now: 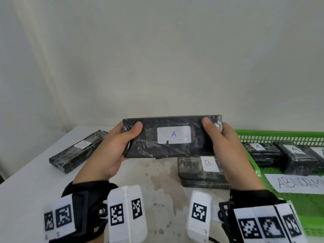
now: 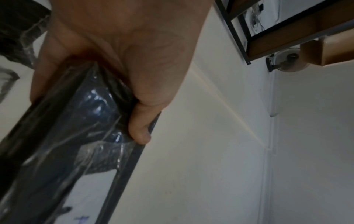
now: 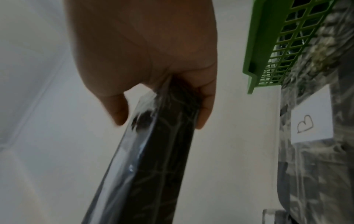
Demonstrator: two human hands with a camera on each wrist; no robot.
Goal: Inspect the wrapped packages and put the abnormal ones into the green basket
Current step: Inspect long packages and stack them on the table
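Both hands hold up a black package (image 1: 150, 146) wrapped in clear film, its white label marked "A" facing me, above the table's middle. My left hand (image 1: 121, 146) grips its left end, thumb on the front; the left wrist view shows the same package (image 2: 63, 136) in that hand (image 2: 122, 63). My right hand (image 1: 222, 144) grips the right end, where the film is bunched; in the right wrist view this hand (image 3: 145, 60) clasps the package (image 3: 157, 159) by its end. The green basket (image 1: 280, 134) stands at the right with several "A" packages (image 1: 263, 153) inside.
A stack of wrapped packages labelled "B" (image 1: 192, 171) lies just under the held one, beside the basket's left rim. Another wrapped package (image 1: 77, 153) lies at the table's far left. A paper sheet reading "ABNORM…" (image 1: 298, 185) sits in the basket. The white table (image 1: 26, 190) meets a wall behind.
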